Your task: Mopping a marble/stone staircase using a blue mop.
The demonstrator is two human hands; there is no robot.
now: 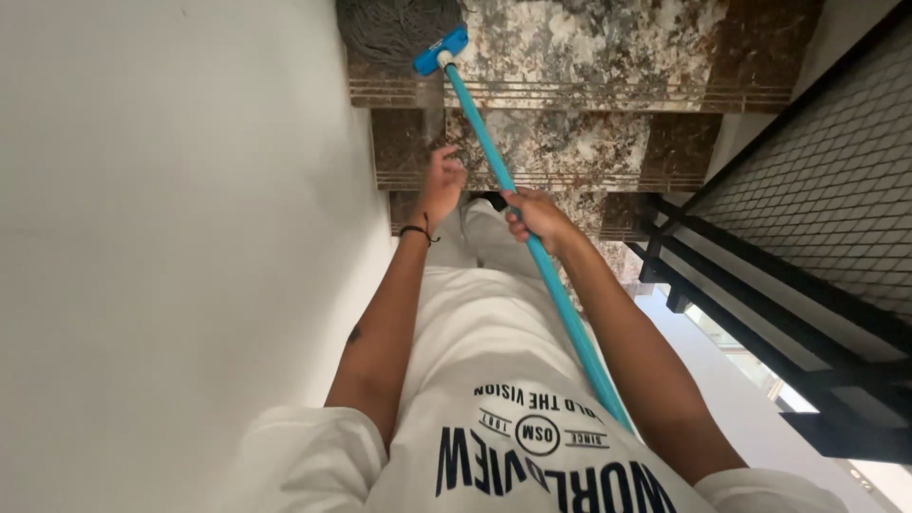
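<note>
Mop handle (532, 242): blue, running from 6 toward 12 o'clock over my lap.
Mop head (394, 28): grey, on top marble step (608, 47).
Right hand (534, 217): I clasp the handle.
Left hand (442, 180): loosely curled, holding nothing, at 11 o'clock.

No packages, labels, signs or screens are anywhere on this staircase. The only lettering in view is a dark print on the front of the person's white shirt (532, 446): bold block letters along the lower edge, a small round emblem above them, and a curved line of smaller letters over that, all seen upside down from above.
</note>
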